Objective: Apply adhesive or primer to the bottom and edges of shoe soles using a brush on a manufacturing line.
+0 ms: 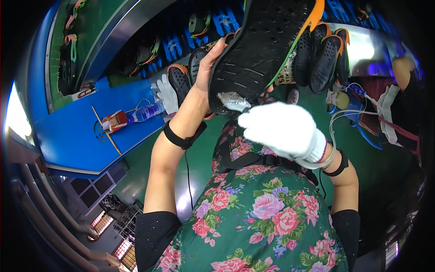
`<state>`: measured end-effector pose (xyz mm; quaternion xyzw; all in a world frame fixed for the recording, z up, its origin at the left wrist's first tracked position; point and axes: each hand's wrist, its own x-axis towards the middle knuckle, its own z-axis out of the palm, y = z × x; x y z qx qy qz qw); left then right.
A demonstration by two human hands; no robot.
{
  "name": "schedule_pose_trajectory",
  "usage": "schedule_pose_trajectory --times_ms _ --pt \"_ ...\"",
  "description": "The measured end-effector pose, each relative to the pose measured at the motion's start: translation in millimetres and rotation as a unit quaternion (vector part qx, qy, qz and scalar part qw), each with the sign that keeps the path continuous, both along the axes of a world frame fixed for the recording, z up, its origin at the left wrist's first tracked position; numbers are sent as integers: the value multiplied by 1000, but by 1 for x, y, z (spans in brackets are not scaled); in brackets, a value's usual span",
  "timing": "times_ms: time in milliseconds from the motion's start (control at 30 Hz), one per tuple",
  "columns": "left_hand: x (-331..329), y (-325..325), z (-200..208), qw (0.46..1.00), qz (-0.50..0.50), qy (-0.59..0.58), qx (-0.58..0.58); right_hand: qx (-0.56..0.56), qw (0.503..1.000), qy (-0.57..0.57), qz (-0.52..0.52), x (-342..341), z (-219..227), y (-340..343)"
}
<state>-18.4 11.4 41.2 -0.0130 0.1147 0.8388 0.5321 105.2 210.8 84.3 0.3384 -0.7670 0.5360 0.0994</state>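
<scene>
My bare left hand (210,63) is closed round the edge of a large black shoe (253,50) with small holes, slots and an orange and green edge. The shoe is held up before me, tilted. In a white knitted glove, my right hand (281,131) grips a small brush (233,100) by its handle, which the glove mostly hides. The brush's pale, wet-looking head lies against the lower end of the shoe. Whitish smears show on the black surface beside it.
On the left, a blue table (68,131) carries a red cup (114,121), a plastic bottle (147,112), a thin stick (106,129) and a white glove (167,93). More black shoes (324,59) stand beyond my hands. At the right, another person's arm (402,72) shows beside hanging cables.
</scene>
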Motion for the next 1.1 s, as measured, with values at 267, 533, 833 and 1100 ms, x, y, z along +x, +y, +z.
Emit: schedule_pose_trajectory --times_ms 267,533,833,1100 --pt "-11 -5 -3 995 11 57 -78 -114 972 -196 -59 -7 8 0" --pt "35 10 -14 980 120 -152 -52 -127 956 -236 -119 -35 11 23" --pt "61 -15 -9 951 183 -244 53 -41 996 -63 -55 -53 41 9" --pt "-17 -145 101 915 270 299 -24 -439 825 -313 -170 -27 10 39"
